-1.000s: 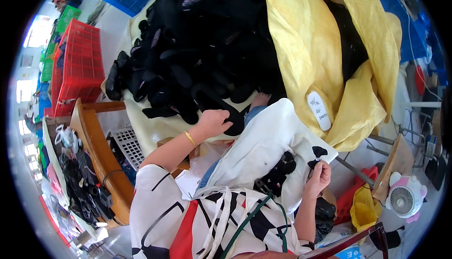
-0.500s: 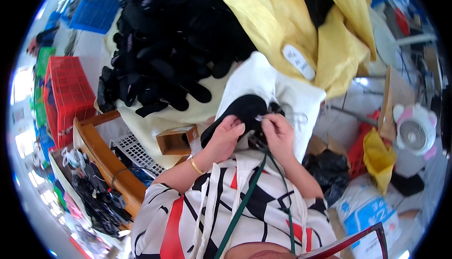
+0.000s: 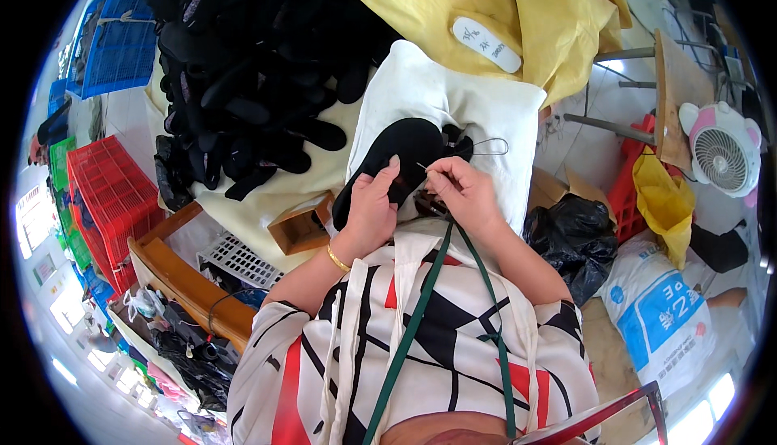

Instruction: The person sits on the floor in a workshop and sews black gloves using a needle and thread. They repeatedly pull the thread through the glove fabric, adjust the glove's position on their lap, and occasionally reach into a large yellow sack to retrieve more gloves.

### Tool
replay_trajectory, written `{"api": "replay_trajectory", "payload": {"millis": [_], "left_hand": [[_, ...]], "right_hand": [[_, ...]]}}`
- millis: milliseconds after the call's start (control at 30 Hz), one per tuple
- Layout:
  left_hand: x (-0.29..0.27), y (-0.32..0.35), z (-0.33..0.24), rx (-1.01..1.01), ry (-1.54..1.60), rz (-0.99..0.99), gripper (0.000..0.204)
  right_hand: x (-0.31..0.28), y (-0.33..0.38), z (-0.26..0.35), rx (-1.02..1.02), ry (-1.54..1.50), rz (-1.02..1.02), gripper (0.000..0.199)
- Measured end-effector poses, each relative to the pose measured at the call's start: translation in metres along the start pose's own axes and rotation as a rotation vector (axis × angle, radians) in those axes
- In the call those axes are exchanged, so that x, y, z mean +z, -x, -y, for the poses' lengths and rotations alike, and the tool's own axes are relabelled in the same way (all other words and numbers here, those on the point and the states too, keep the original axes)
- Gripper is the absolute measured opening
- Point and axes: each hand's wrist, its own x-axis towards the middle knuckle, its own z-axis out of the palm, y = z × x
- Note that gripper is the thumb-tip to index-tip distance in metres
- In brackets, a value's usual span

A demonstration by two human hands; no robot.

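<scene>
Black slipper (image 3: 407,139): it is in front of the person, over the white cloth (image 3: 421,81) on the lap; it lies slanted, with one round end up to the right.
Left hand (image 3: 374,210): it holds the slipper at the near side, the thumb laid on the upper face; the other fingers are mostly hidden.
Right hand (image 3: 461,190): it is narrow, thumb and forefinger pinching a thin needle (image 3: 422,166) which points toward the slipper; whether the tip touches it, I cannot tell.
Dark pieces (image 3: 458,142): small and black, they are just beside the slipper, on its right; their exact kind is not clear.
Wire loop (image 3: 503,145): it lies on the cloth, near these pieces.
Pile (image 3: 267,57): many black slippers are heaped on a cream sheet (image 3: 239,217), at the upper left.
Yellow sack (image 3: 562,24): it spreads beyond the cloth, and a white sole (image 3: 486,44) with handwriting rests on it.
Brown box (image 3: 303,243): small and open, it stands near the left forearm.
Bracelet (image 3: 337,259): gold in colour, it is around the left wrist.
Red crate (image 3: 121,186): it is at the far left, well apart from the hands.
Fan (image 3: 720,154): pink and white, it is at the far right, beside a wooden board (image 3: 680,105).
Black bag (image 3: 571,239): crumpled, it is near the right forearm.
</scene>
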Motion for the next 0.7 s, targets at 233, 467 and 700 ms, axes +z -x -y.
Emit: {"api": "replay_trajectory", "payload": {"millis": [233,467,700], "left_hand": [[-0.002,-0.002,-0.002,-0.007,-0.034,0.012,0.017],[-0.004,-0.004,-0.004,-0.033,-0.062,-0.027,0.007],[0.001,-0.001,-0.007,-0.013,-0.042,-0.005,0.009]], "right_hand": [[0.003,-0.004,0.026,0.186,0.141,0.099,0.013],[0.008,-0.005,0.016,0.048,0.250,0.097,0.014],[0.008,-0.006,0.017,0.047,0.272,0.104,0.015]]}}
